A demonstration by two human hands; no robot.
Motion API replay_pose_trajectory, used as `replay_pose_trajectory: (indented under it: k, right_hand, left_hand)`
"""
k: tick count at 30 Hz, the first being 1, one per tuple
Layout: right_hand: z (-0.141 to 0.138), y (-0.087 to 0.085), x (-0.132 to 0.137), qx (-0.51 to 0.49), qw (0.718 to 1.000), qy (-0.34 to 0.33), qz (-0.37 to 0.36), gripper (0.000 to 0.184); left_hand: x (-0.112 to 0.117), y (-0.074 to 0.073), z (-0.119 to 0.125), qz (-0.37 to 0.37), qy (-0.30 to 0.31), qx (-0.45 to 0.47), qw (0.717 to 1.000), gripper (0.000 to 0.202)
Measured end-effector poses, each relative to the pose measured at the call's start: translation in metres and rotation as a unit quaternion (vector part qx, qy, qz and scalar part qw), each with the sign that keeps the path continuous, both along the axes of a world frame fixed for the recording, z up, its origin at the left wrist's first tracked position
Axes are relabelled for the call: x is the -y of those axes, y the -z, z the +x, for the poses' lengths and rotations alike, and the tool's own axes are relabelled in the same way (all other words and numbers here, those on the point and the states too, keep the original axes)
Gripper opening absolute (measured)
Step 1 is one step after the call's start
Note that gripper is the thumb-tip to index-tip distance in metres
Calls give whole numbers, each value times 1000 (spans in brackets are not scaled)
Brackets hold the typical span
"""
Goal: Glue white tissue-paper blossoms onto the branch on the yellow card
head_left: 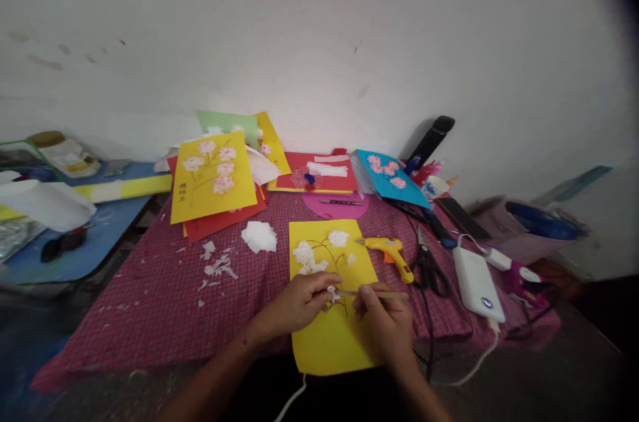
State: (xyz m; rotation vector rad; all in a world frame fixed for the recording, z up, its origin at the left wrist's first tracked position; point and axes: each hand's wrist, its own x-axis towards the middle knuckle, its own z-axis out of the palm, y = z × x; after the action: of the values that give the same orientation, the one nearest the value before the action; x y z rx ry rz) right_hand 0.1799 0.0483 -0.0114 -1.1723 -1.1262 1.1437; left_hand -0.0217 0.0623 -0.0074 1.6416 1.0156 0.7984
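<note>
Within the closed right grip, a thin stick is held, its long axis pointed leftward at a white paper piece, which is pinched by the nearer left grip. Beneath both grips, a yellow sheet is found.

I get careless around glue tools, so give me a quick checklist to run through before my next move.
1. Left hand has the small white paper piece: ok, at its fingertips.
2. Right hand has the thin stick: ok.
3. Yellow sheet fully on the table: not ok, its near end passes the table edge.
4. Glue gun clear of both hands: ok; hot or cold: cannot tell.
5. Scissors clear of both hands: ok, right of the glue gun.
</note>
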Motion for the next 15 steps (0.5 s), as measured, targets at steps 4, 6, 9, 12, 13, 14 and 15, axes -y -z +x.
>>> replay_pose_trajectory:
  k: [4,6,9,12,13,14,15]
  right_hand:
    - [0,4,-1,-76,996,-21,-35,23]
    - [3,3,-1,-95,993,-63,-31,22]
    - [8,0,1,-81,992,-96,-5,18]
    - [9,1,6,-6,996,-85,18,13]
    - [8,2,8,28,996,-77,28,13]
    - [7,2,10,60,995,-70,41,12]
    - [6,3,12,91,992,-62,56,12]
  left_hand:
    - [1,2,0,12,17,-3,1000,36]
    - [0,2,0,-2,14,10,1000,36]
    - [0,2,0,-20,10,36,999,35]
    - [0,1,1,-30,5,47,998,34]
    - [0,0,1,-30,2,47,998,34]
    - [0,-1,1,-29,-2,44,999,33]
    - [0,-2,1,-24,-6,39,999,32]
